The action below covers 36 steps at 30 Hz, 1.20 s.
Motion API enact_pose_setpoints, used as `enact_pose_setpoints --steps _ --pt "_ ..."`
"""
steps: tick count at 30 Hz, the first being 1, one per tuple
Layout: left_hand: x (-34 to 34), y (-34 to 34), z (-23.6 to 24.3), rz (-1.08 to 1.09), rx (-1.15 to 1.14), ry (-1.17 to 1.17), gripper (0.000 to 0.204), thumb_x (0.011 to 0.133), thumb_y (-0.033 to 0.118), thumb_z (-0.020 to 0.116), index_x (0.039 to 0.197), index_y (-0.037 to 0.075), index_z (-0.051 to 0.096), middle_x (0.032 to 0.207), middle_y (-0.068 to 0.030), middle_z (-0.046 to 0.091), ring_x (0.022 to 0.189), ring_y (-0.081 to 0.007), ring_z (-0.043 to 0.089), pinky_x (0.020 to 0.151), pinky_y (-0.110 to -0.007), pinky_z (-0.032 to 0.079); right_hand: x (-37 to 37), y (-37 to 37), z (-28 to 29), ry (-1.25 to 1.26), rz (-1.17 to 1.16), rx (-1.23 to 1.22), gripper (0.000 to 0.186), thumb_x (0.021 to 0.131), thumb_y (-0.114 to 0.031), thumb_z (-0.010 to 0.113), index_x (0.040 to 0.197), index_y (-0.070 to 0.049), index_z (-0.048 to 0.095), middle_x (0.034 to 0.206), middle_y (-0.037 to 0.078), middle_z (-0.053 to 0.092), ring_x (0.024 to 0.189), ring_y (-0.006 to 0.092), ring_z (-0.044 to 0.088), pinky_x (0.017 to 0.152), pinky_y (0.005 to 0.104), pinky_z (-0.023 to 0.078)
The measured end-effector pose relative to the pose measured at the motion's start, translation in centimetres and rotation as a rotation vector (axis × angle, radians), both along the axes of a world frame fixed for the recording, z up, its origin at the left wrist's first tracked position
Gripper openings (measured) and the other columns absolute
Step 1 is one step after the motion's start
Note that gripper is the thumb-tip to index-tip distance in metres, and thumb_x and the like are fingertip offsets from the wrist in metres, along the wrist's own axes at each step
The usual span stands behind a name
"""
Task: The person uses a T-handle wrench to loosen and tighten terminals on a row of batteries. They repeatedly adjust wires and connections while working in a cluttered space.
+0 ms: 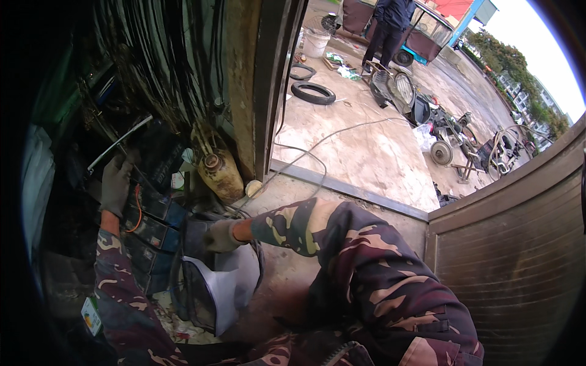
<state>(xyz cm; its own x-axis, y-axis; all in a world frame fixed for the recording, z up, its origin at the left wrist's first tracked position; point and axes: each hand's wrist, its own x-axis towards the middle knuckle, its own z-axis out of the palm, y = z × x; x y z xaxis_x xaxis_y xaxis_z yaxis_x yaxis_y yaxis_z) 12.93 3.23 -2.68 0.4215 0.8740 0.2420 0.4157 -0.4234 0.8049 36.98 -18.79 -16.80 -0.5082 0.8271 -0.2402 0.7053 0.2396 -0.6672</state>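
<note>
My left hand (115,184), in a grey work glove, reaches into the dark corner beside a slim metal rod (119,143). Its fingers are bunched together; what lies in them is lost in shadow. Below it stand several dark box-shaped batteries (152,232), with an orange cable (141,210) looped over them. My right hand (221,236), also gloved, is closed at the top of a black-edged container or cover with a pale grey inside (229,283). Its fingertips are turned away, so what they grip is hidden.
A dirty yellowish jug (220,177) stands against the doorpost. Black strips (165,61) hang above it. A metal door (506,250) is on the right. Outside lie tyres (313,93), a cable, a white bucket (315,43) and vehicle parts (448,143); a person (389,30) stands beyond.
</note>
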Motion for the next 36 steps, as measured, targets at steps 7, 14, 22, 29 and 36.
enact_pose_setpoints --steps 7,14,22,29,36 --pt "1.7 -1.8 0.8 0.268 0.183 0.045 0.041 0.101 0.031 0.066 0.128 0.001 0.068 0.101 -0.0136 0.074 0.089 -0.0236 0.070 0.082 -0.039 0.052 -0.1 0.0 0.2 -0.004 0.005 0.018 0.039 0.091 -0.040 0.062 0.108 -0.008 0.076 0.106 0.021 0.075 0.103 0.0415 0.071 0.090 0.0498 0.056" --pt "1.1 -1.4 -0.3 0.163 0.164 0.086 0.032 0.103 0.025 0.061 0.123 0.001 0.069 0.103 -0.0150 0.075 0.093 -0.0248 0.071 0.085 -0.040 0.053 -0.1 0.1 -0.7 -0.043 0.019 0.032 0.035 0.094 -0.039 0.062 0.113 -0.013 0.075 0.109 0.019 0.076 0.107 0.0384 0.071 0.092 0.0477 0.055" --pt "-0.2 -1.9 0.1 0.102 0.034 0.135 0.029 0.103 0.024 0.065 0.117 0.000 0.072 0.089 -0.0106 0.074 0.074 -0.0172 0.068 0.069 -0.035 0.052 -0.1 0.5 -1.0 0.009 0.027 -0.073 0.037 0.091 -0.038 0.064 0.111 -0.011 0.078 0.109 0.019 0.076 0.104 0.0384 0.071 0.091 0.0478 0.055" --pt "0.3 -1.6 -0.7 0.164 0.114 0.218 0.038 0.102 0.032 0.068 0.126 0.003 0.071 0.096 -0.0105 0.074 0.082 -0.0187 0.067 0.074 -0.037 0.051 -0.3 0.6 -0.1 -0.030 -0.001 -0.037 0.038 0.090 -0.040 0.063 0.106 -0.009 0.079 0.106 0.018 0.077 0.102 0.0369 0.072 0.090 0.0473 0.056" --pt "-3.3 1.5 -3.0 -0.203 0.568 0.486 0.025 0.101 0.012 0.062 0.121 0.001 0.069 0.096 -0.0152 0.072 0.090 -0.0282 0.071 0.079 -0.039 0.055 -0.4 0.9 -0.2 -0.036 -0.041 -0.167 0.040 0.089 -0.041 0.064 0.110 -0.011 0.079 0.107 0.017 0.077 0.104 0.0360 0.072 0.092 0.0473 0.056"
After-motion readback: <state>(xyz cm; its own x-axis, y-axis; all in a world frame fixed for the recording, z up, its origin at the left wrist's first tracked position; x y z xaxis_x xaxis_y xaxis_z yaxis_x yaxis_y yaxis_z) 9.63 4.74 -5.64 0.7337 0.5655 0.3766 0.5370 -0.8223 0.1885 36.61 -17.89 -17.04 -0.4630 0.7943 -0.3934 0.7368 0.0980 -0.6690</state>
